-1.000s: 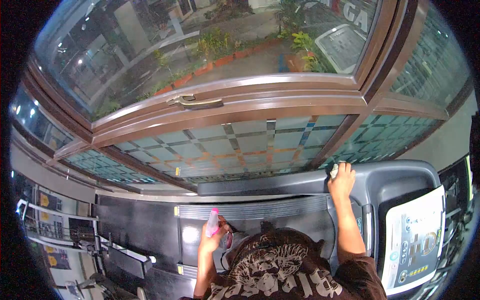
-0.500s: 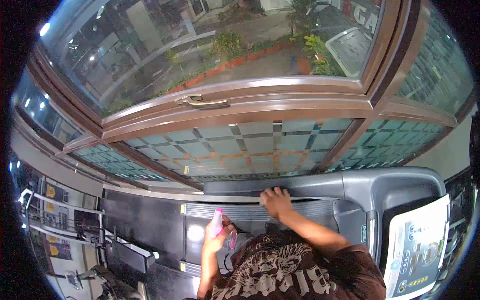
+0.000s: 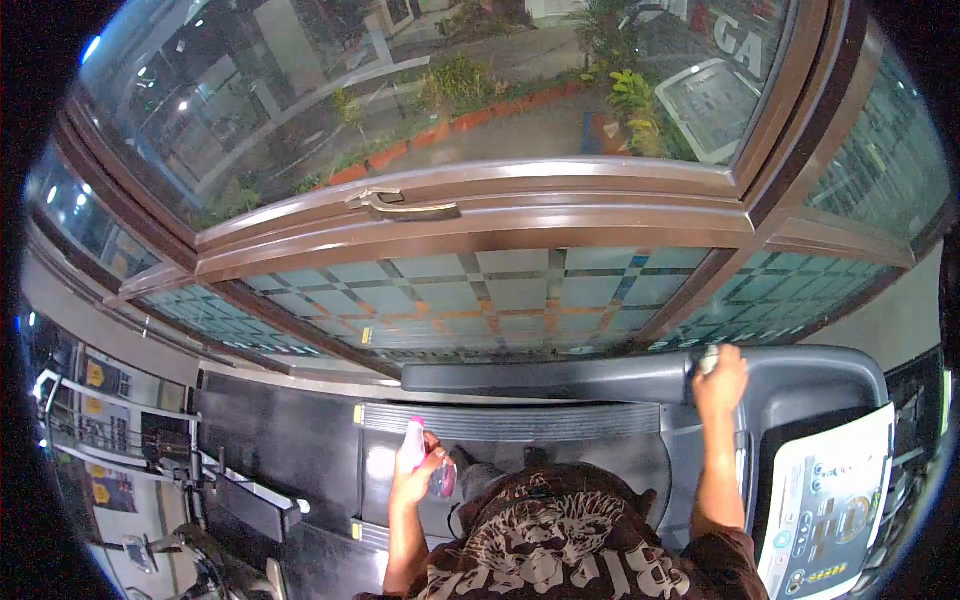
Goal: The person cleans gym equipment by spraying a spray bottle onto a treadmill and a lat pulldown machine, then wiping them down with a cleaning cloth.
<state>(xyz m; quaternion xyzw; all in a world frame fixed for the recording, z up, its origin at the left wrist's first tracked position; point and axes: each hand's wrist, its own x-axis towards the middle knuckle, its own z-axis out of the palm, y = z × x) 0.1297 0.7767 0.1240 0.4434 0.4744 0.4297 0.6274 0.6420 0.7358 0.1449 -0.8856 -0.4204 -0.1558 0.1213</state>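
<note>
My left hand (image 3: 410, 484) is wrapped round a spray bottle (image 3: 414, 440) with a white and pink head and a see-through pinkish body. It holds the bottle over the treadmill deck, near the ribbed side rail (image 3: 520, 418). My right hand (image 3: 727, 380) is closed on a small pale wad that looks like a cloth (image 3: 708, 361). That hand presses against the treadmill's dark grey handrail (image 3: 560, 376), where the rail meets the console frame. Fingers hide most of the cloth.
The treadmill's display panel (image 3: 832, 500) stands at the right. Beyond the handrail is a brown-framed window (image 3: 480, 225) with a metal latch (image 3: 410, 208) and frosted lower panes. Other gym equipment (image 3: 250, 500) stands at the left, on dark flooring.
My right hand has moved right along the handrail, from its middle to the console end, with the cloth. My left hand has shifted slightly left, still holding the spray bottle.
</note>
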